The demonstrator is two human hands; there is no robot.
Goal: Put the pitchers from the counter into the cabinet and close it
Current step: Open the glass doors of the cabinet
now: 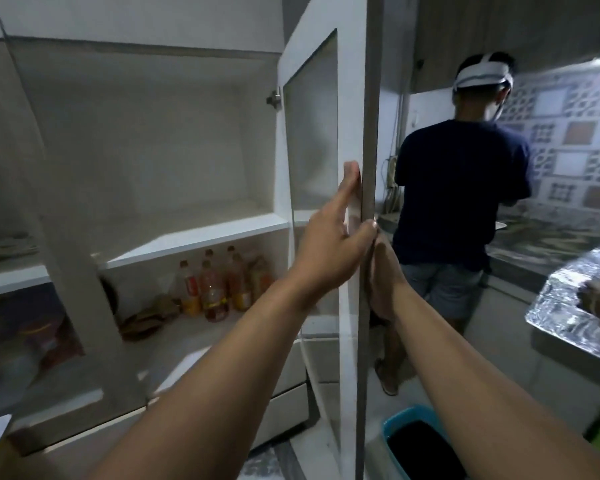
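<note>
There is a single view, taken from a wide-angle camera on the person's head, facing forward and slightly down along both outstretched forearms. It sits very close to the tall white cabinet door with a frosted glass panel (312,140), whose edge runs nearly straight up the middle of the frame. To the left it looks into the open white cabinet with bare shelves (194,233); to the right it looks past the door toward a grey marbled counter (551,244). Straight lines bow near the frame's borders, and the corners are dim and soft.
</note>
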